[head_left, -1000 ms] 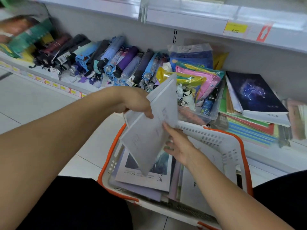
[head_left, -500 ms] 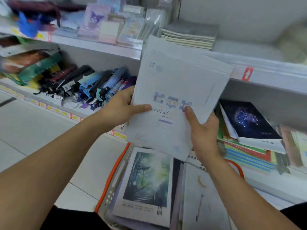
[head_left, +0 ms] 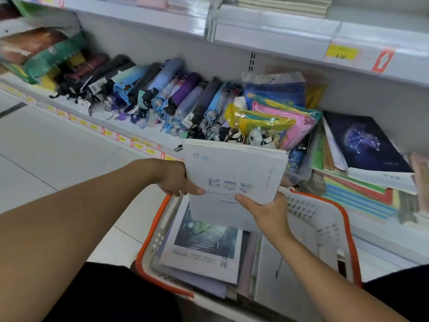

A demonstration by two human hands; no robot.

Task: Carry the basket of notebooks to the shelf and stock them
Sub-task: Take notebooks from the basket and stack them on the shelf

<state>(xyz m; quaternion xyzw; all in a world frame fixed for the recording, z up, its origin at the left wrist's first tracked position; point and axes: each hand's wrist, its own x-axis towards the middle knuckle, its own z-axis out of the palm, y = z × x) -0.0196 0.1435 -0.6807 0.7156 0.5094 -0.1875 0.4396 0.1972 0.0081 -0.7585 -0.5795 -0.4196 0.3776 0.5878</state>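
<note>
Both hands hold a stack of pale grey notebooks (head_left: 234,173) upright above the basket. My left hand (head_left: 175,180) grips its left edge with the thumb on the cover. My right hand (head_left: 264,210) holds the lower right corner, thumb on the front. Below sits the white basket with an orange rim (head_left: 325,228), with more notebooks lying flat in it; the top one (head_left: 204,247) shows a green stairway picture. The lower shelf (head_left: 148,135) runs behind the stack.
Folded umbrellas (head_left: 144,89) fill the left of the lower shelf. Coloured plastic pouches (head_left: 278,115) stand in the middle. A dark constellation notebook (head_left: 364,140) tops a pile of notebooks at the right. An upper shelf (head_left: 267,40) with a yellow price tag (head_left: 340,54) overhangs. Tiled floor lies left.
The notebook stack was lifted out of the basket, raised towards the upper shelf, then brought back down to the lower shelf's height. My view tilted up and back down.
</note>
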